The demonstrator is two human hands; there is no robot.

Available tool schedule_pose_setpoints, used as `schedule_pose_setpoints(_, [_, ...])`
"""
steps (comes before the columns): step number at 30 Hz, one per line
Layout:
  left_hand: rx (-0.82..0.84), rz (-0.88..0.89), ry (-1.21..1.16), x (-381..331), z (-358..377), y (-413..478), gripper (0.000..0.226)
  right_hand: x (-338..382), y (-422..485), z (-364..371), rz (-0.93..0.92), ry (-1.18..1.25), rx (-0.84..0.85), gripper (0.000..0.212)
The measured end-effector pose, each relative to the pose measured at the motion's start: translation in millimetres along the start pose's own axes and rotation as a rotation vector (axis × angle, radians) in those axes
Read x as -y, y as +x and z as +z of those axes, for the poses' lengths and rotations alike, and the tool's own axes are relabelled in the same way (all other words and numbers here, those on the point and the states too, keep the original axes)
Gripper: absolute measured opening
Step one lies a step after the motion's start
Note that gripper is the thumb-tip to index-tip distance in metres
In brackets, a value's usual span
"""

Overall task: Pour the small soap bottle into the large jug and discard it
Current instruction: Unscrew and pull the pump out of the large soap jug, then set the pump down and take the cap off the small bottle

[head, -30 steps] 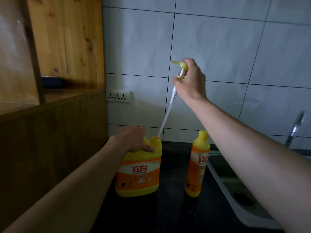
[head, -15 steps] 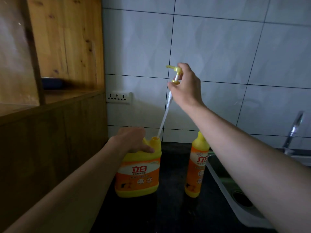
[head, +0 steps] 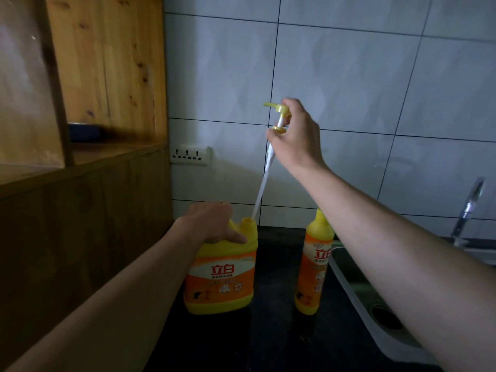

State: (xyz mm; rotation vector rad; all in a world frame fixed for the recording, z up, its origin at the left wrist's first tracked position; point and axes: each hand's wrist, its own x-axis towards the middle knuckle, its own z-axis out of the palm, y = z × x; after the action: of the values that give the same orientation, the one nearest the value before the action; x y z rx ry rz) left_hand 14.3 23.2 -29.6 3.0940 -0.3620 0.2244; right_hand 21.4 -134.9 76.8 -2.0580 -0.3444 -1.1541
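The large yellow-and-orange soap jug (head: 222, 275) stands on the dark counter, its neck uncapped. My left hand (head: 212, 224) grips its handle at the top. My right hand (head: 295, 138) is raised above the jug and holds the yellow pump head (head: 277, 118). The pump's long white tube (head: 261, 189) slants down, its lower end at the jug's mouth. The small soap bottle (head: 315, 264) stands upright and capped to the right of the jug, partly behind my right forearm.
A wooden shelf unit (head: 80, 130) rises at the left. The steel sink (head: 375, 299) with its tap (head: 468, 208) lies at the right. A wall socket (head: 190, 155) sits on the tiled wall behind the dark counter (head: 268, 331).
My right hand has shifted a little to the left with the pump, whose tube end stays at the jug's mouth. The left hand stays on the jug's handle.
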Motion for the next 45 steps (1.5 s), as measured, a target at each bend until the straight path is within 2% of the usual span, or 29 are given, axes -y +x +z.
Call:
schedule_pose_setpoints(3, [-0.005,-0.004,-0.01,0,0,1,0.068,-2,1,-6,0.021,0.003,-0.024,0.047])
schedule_pose_setpoints(10, [-0.008,-0.007,-0.011,-1,0,0,0.067,1,12,-32,0.032,0.025,-0.124,0.043])
schedule_pose_setpoints(16, [-0.056,0.013,-0.006,-2,2,-3,0.057,-7,0,-30,0.082,-0.009,-0.179,0.042])
schedule_pose_setpoints(20, [-0.047,0.001,-0.017,-2,1,-3,0.064,-16,-19,-22,0.152,-0.176,-0.033,0.044])
schedule_pose_setpoints(23, [-0.058,0.013,-0.014,-1,3,-1,0.06,-26,-39,-15,0.144,-0.267,0.078,0.038])
schedule_pose_setpoints(26, [-0.053,0.015,-0.019,0,4,0,0.061,-35,-61,-9,0.073,-0.337,0.143,0.026])
schedule_pose_setpoints(30, [-0.046,-0.012,-0.004,-1,4,1,0.065,-48,-104,-2,-0.085,-0.474,0.244,0.022])
schedule_pose_setpoints(32, [-0.053,-0.021,0.013,-2,5,0,0.064,-56,-131,6,-0.109,-0.528,0.348,0.016])
schedule_pose_setpoints(35, [-0.081,0.0,0.01,-1,6,-2,0.062,-68,-160,16,-0.096,-0.548,0.44,0.028])
schedule_pose_setpoints(38, [-0.086,0.008,0.031,0,4,-2,0.066,-78,-178,20,-0.059,-0.591,0.557,0.026])
schedule_pose_setpoints(42, [-0.088,0.003,0.021,0,5,-2,0.068,-86,-190,21,-0.029,-0.594,0.607,0.032])
schedule_pose_setpoints(45, [-0.09,0.006,0.009,1,5,-3,0.069,-86,-199,24,-0.004,-0.629,0.708,0.038])
